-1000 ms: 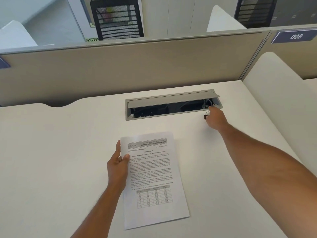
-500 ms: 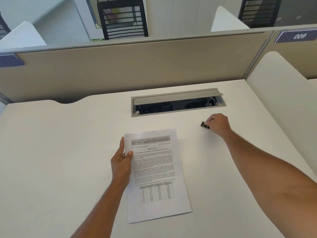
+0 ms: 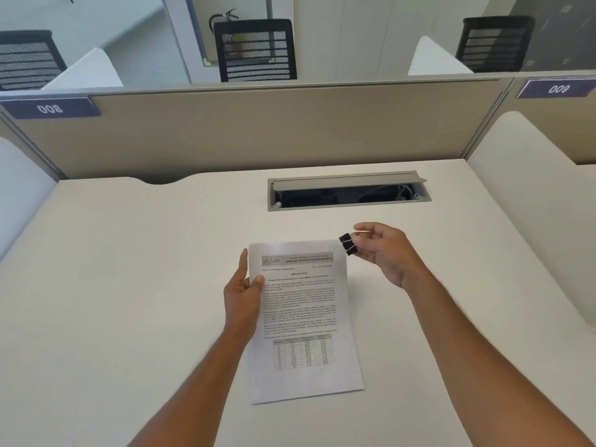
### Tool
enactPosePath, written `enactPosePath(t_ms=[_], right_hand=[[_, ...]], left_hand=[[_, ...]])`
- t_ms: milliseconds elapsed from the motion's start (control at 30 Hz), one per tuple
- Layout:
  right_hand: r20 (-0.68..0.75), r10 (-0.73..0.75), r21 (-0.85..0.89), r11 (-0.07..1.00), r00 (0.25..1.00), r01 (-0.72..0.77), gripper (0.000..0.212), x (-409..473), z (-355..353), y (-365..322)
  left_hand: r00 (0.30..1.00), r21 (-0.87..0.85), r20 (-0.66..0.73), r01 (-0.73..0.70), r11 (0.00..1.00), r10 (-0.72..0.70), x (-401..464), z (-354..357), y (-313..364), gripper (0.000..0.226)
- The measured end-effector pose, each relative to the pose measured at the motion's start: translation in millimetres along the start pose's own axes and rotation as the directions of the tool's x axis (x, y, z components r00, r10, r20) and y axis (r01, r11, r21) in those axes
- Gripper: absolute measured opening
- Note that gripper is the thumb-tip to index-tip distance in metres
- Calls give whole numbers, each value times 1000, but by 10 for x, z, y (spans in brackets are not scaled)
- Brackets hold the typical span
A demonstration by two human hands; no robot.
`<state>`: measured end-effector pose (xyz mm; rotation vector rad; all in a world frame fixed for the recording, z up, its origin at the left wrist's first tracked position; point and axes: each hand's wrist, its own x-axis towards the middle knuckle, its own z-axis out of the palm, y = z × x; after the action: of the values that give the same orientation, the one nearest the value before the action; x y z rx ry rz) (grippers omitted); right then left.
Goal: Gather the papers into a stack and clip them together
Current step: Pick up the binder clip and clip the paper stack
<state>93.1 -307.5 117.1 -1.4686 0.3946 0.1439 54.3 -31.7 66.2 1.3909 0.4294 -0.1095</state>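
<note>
Two hands over white tabletop (image 3: 129, 285). Papers (image 3: 303, 321) in a neat stack at frame center, printed text and a table on the top sheet, long edge running toward the camera, slightly tilted. Left hand (image 3: 242, 295) grips the stack's left edge near the top, thumb on the top sheet, fingers underneath; cannot tell if the stack is lifted or lying flat. Right hand (image 3: 383, 250) sits right of center, just beside the stack's upper right corner, pinching a black clip (image 3: 348, 244) between thumb and fingertips, other fingers loosely curled. Clip's black body points left toward the corner, about touching it; cannot tell if it bites the sheets. Wire handles partly hidden by fingers.

Cable tray (image 3: 348, 191) sunk in the tabletop above the hands, flap raised, cables visible inside. Beige partition (image 3: 258, 130) runs across the upper frame, labels "008" at upper left and "009" at upper right, mirrored. Black mesh chairs (image 3: 254, 50) behind the partition along the top. White side panels at left and right edges.
</note>
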Motion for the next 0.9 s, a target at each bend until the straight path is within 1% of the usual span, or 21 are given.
enactPosePath(t_ms=[100, 167, 233, 400, 533, 600, 767, 900], right_hand=[[82, -86, -228, 968, 993, 102, 31, -167, 268, -177], [119, -122, -356, 921, 985, 157, 34, -222, 449, -287], [146, -153, -438, 876, 977, 203, 36, -244, 624, -377], [205, -215, -538, 790, 955, 293, 42, -225, 974, -529], [255, -203, -594, 739, 946, 318, 40, -202, 1179, -645], [273, -189, -628, 708, 943, 323, 39, -180, 1262, -682], [292, -171, -672, 663, 941, 329, 37, -112, 1382, -715], [310, -163, -709, 617, 937, 342, 37, -96, 1431, -694]], left_hand=[[1000, 28, 4, -14, 1000, 14, -67, -46, 13, 70], [999, 47, 19, -29, 998, 28, -119, -67, 33, 66], [998, 68, 40, -57, 996, 54, -170, -79, 50, 59], [993, 60, 77, -96, 994, 91, -201, -108, 48, 45], [988, 89, 86, -136, 987, 128, -174, -137, 8, 41], [985, 102, 89, -154, 983, 145, -157, -148, -15, 41], [976, 99, 111, -200, 975, 189, -163, -137, -23, 49], [975, 72, 109, -202, 977, 193, -161, -136, -27, 50]])
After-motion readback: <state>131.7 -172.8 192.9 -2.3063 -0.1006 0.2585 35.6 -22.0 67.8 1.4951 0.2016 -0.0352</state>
